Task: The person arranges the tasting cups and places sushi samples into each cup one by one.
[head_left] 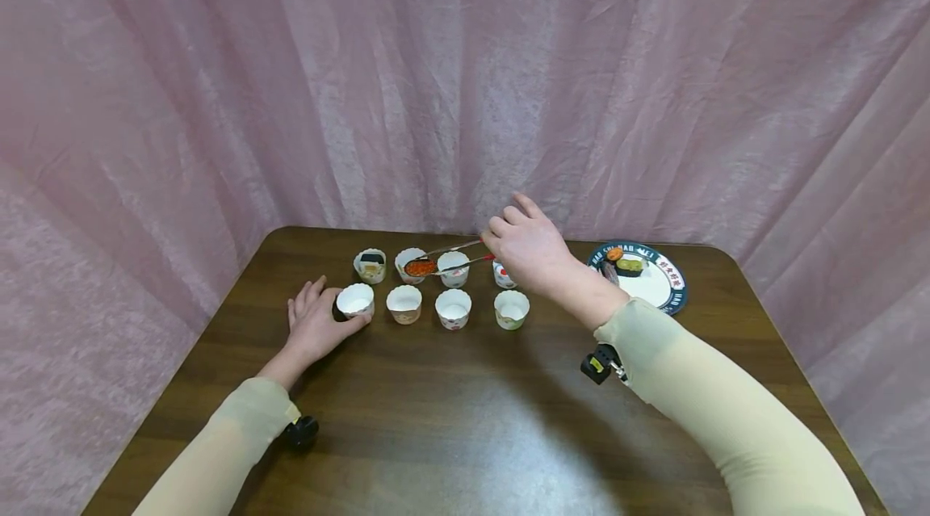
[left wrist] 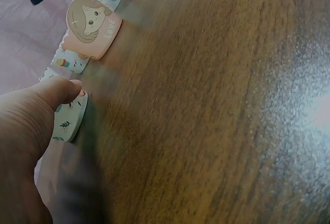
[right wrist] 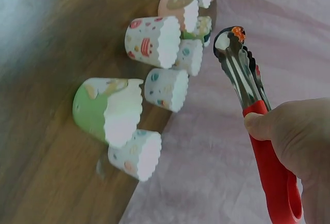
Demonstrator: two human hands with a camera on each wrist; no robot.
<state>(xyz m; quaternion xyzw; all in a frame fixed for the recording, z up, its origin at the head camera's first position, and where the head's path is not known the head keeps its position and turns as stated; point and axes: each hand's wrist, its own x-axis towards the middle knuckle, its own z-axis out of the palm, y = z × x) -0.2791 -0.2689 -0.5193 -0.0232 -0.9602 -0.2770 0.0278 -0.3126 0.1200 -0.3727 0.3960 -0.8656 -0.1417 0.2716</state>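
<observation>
My left hand [head_left: 315, 320] holds the front-left paper baking cup [head_left: 355, 299] by its side; the left wrist view shows the thumb against its leaf-patterned wall. In my right hand [head_left: 529, 248] are red-handled metal tongs [right wrist: 268, 157], raised above the back cups and pointing left. Their tips pinch a piece of toy sushi with orange roe [head_left: 421, 266], which overlaps the second back cup [head_left: 407, 258] in the head view. At the back left, another cup [head_left: 370, 276] contains a sushi piece with a dark band [head_left: 372, 261].
Several scalloped paper cups stand in two rows, among them a brown one [head_left: 404, 314] and a green one [head_left: 512, 322] in front. A blue-rimmed plate [head_left: 679, 291] at the back right bears more sushi pieces [head_left: 629, 266]. Behind the wooden table [head_left: 436, 427] hangs a pink curtain [head_left: 465, 80].
</observation>
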